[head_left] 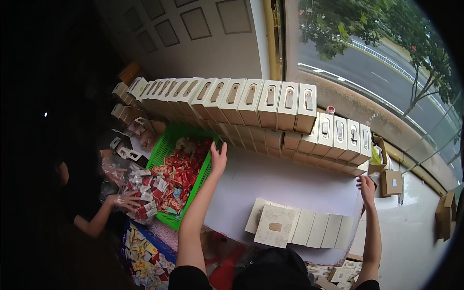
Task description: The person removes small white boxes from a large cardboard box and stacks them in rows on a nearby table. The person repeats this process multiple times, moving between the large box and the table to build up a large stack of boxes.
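My left hand (219,158) is raised with its fingers apart and empty, beside the right rim of a green plastic basket (203,188). Small red and pale wrapped packets (183,171) fill that basket. Over by the table's right edge, my right hand (367,189) has its fingers spread near the end of a row of cream boxes (343,137). I cannot tell whether it touches the end box. Between my arms, several flat cream cartons (309,227) lie overlapping on the white table (237,193), the front one with a brown tab.
A long stacked row of cream boxes with handle slots (241,99) lines the table's far side. Another person's hand (126,200) handles a clear bag of packets (145,193) at the left. A blue crate (157,241) stands below; brown cartons (390,183) sit on the floor at right.
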Motion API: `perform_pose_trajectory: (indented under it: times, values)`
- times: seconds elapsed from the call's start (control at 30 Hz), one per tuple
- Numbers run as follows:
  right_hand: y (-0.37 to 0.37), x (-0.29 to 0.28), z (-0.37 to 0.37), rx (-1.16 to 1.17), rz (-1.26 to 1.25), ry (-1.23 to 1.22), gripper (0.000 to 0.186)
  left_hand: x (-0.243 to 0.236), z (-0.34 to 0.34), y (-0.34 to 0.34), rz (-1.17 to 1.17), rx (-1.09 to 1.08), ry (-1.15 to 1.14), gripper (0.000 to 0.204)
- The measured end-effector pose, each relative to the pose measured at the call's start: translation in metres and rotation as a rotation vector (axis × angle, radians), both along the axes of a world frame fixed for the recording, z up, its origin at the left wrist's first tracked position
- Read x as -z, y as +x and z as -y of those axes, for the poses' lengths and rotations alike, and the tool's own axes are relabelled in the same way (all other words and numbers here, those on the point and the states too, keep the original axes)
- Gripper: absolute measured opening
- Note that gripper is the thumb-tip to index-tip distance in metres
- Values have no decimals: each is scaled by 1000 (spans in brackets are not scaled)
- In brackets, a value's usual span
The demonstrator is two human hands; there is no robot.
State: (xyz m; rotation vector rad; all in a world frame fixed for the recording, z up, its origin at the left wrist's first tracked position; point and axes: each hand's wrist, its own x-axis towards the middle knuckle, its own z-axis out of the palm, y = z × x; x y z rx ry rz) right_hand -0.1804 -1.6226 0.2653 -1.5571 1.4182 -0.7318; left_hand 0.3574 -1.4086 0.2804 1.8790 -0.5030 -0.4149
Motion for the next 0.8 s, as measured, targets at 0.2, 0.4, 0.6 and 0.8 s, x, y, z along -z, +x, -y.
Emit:
perform_pose_trajectory:
  times: [0.2,0.4,0.6,0.8]
  values:
    - [175,-107,86,-142,428,-129,56,-46,88,76,82,-192,-364,75]
    - [263,-106,131,-268,451,129,85,-58,108,84,4,-265,-425,63]
    - [298,-108,119,-203,562,262,57,-37,104,110,8,-464,-464,72]
    - [300,-115,103,-116,712,356,35,-58,106,108,-185,-195,-424,81]
